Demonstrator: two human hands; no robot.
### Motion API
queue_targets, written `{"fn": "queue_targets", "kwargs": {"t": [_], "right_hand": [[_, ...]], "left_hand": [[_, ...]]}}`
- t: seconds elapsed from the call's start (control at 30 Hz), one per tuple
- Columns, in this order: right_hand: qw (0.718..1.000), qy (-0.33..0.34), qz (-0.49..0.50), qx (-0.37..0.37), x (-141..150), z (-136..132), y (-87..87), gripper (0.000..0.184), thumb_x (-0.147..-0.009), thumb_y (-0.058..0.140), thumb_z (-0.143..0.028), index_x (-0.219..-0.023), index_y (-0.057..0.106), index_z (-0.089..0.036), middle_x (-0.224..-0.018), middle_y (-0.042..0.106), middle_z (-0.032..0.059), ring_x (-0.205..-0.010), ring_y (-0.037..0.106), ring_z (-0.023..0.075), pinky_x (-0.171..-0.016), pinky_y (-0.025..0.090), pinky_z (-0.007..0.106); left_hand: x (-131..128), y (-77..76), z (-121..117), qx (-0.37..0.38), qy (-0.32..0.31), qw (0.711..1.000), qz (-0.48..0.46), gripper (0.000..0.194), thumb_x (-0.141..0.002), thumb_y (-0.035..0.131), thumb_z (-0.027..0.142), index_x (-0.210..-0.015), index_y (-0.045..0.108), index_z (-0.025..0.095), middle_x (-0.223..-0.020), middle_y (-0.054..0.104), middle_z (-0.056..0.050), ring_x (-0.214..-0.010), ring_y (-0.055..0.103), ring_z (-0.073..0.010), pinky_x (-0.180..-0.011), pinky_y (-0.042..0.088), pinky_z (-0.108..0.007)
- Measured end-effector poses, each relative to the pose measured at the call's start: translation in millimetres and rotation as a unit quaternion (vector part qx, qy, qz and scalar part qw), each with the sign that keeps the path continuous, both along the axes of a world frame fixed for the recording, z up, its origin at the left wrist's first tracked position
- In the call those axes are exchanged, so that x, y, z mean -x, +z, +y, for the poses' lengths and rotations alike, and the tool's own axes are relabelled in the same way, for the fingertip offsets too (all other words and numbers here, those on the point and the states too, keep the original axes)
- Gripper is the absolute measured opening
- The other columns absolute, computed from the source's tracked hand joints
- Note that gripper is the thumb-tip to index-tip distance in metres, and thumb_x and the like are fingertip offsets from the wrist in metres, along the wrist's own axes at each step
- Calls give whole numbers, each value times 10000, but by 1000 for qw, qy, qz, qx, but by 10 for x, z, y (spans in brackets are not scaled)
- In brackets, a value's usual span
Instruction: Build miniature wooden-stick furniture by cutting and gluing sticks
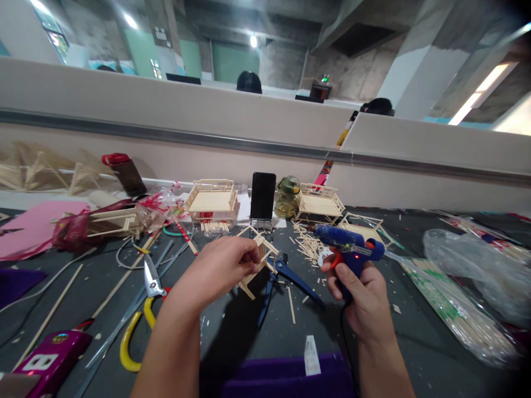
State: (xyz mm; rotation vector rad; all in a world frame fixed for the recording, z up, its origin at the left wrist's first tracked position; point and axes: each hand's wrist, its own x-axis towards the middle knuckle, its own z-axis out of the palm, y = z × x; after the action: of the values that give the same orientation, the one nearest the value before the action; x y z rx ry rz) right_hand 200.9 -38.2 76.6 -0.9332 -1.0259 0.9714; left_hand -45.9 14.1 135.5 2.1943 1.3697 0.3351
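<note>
My left hand (234, 262) is closed on a small wooden stick frame (265, 251), held above the dark table; my fingers hide part of it. In my right hand (360, 293) is a blue hot glue gun (346, 243), its nozzle pointing left toward the frame, with a finger at the orange trigger and a small red light lit on its side. Blue-handled cutters (296, 279) lie on the table behind and below the frame. A heap of short cut sticks (309, 243) is scattered beyond the glue gun's nozzle.
Yellow-handled scissors (151, 298) lie left of my forearm. A phone (263, 196) stands upright at the back, between two stick-built models (212, 199). Plastic-wrapped sticks (456, 309) are at right, a purple tape measure (56, 359) at front left. A low partition (166, 105) runs behind.
</note>
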Motion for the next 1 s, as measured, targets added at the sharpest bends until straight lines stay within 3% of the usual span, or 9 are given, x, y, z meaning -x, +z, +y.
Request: {"fn": "queue_targets", "kwargs": {"t": [1.0], "right_hand": [[1000, 0, -8, -1, -19, 11, -3, 174, -845, 673, -302, -920, 606, -160, -860, 676, 53, -460, 457, 64, -417, 317, 230]], "left_hand": [[22, -10, 8, 0, 0, 1000, 5, 116, -794, 575, 290, -805, 668, 221, -792, 676, -13, -715, 561, -159, -597, 313, -258]]}}
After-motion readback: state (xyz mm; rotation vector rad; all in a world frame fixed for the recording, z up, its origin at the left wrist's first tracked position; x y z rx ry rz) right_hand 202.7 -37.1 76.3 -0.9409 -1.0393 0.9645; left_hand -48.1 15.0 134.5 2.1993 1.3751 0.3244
